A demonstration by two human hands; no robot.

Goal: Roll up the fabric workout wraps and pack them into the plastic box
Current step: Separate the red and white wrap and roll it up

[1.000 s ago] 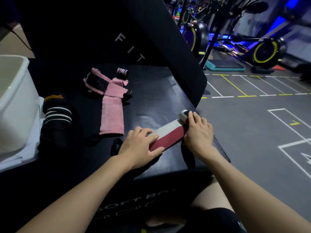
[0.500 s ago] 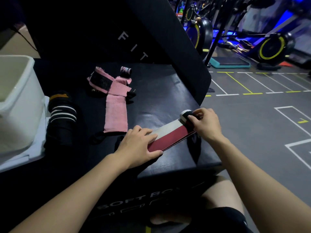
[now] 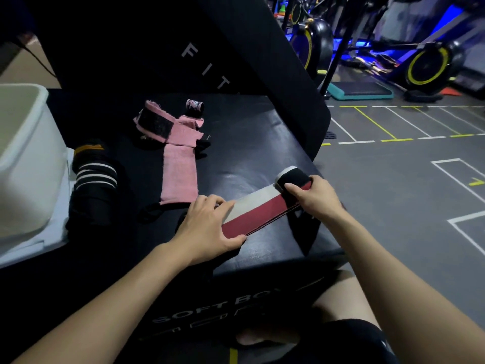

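Plastic box [image 3: 25, 158], white, stands at the left edge of the black padded bench [image 3: 249, 143], cut off by the frame; its contents cannot be made out. Just beside it lies a black wrap with white stripes [image 3: 93, 185], its lower part lost in shadow. A pink wrap [image 3: 178, 166] lies unrolled farther back, with a small roll [image 3: 194, 105] beyond it. The red and white wrap [image 3: 258, 210] lies flat near the bench's front right corner. Left hand [image 3: 210, 229] presses its near end down with fingers laid nearly straight. Right hand [image 3: 313, 198] pinches the black rolled far end between curled fingers and thumb.
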